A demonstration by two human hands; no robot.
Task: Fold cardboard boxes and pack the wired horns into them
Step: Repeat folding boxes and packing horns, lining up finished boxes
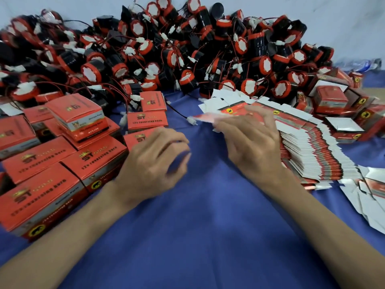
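Blue cloth spread flat over the whole table, with a pale wall behind. Along the back, against that wall, a big heap of wired horns, black and red with white round ends, thin wires and small white plugs all tangled. On the left side, folded boxes, red and closed, stacked two high in spots. On the far right, near the heap, a few more made-up boxes. In front of those, a long slanted stack of flat boxes, red and white, lying on the cloth. Past its near end, some loose flat ones scattered at the table edge.

Left hand above bare cloth in the middle, just beside the folded boxes, fingers loosely curled, holding nothing. Right hand at the far end of the flat stack, fingers spread over one flat box sticking out to the left, all blurry. Thumb hidden, so no way to tell a pinch from a plain touch. One white plug on a black wire on the cloth, just beside that flat box. Heap of horns well past both hands.
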